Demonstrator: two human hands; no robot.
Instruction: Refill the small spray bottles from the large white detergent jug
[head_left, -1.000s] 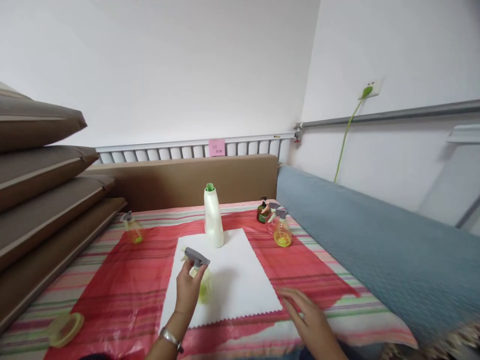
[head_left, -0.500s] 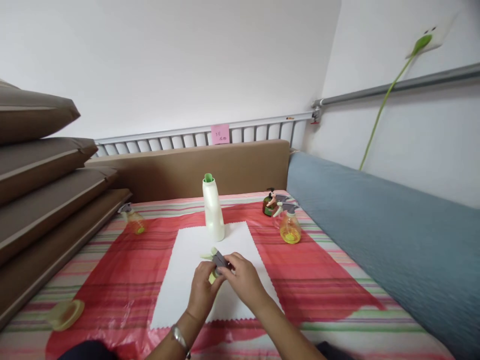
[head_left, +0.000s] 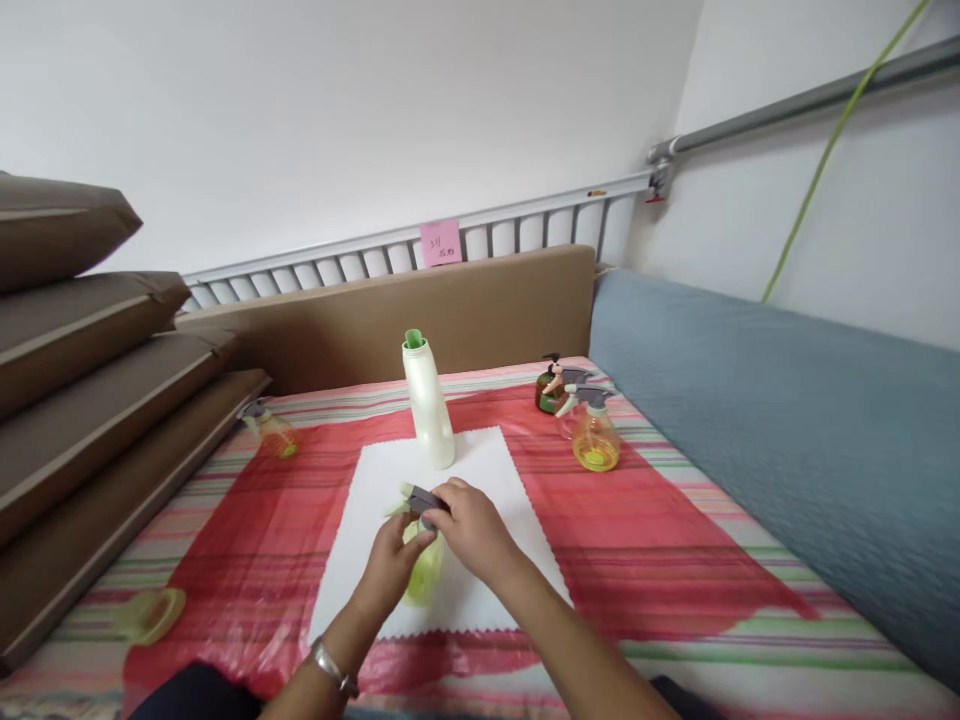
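A spray bottle (head_left: 424, 582) with yellow-green liquid stands between my hands over a white sheet with zigzag edges (head_left: 352, 545). Its grey trigger head (head_left: 427, 498) points left, with a pale trigger and nozzle. My left hand (head_left: 391, 565) is closed around the bottle's neck, thumb and fingers just below the head. On the back of the trigger head, my right hand (head_left: 474, 525) has its fingers closed. Whether the head sits fully on the neck is hidden by my fingers. Behind them, a tall white bottle (head_left: 430, 410) with a green mouth stands upright on the sheet.
Right of the sheet stand a yellow spray bottle (head_left: 596, 445) and a dark green pump bottle (head_left: 549, 392). Another spray bottle (head_left: 274, 432) is at the left. A pale yellow cap (head_left: 154, 612) lies front left. Stacked brown cushions (head_left: 82, 430) border the left side, a blue padded edge (head_left: 750, 370) the right.
The view has shifted slightly. My hands have turned the spray bottle so that its head lies more level and more of its body shows. Both hands keep their grip.
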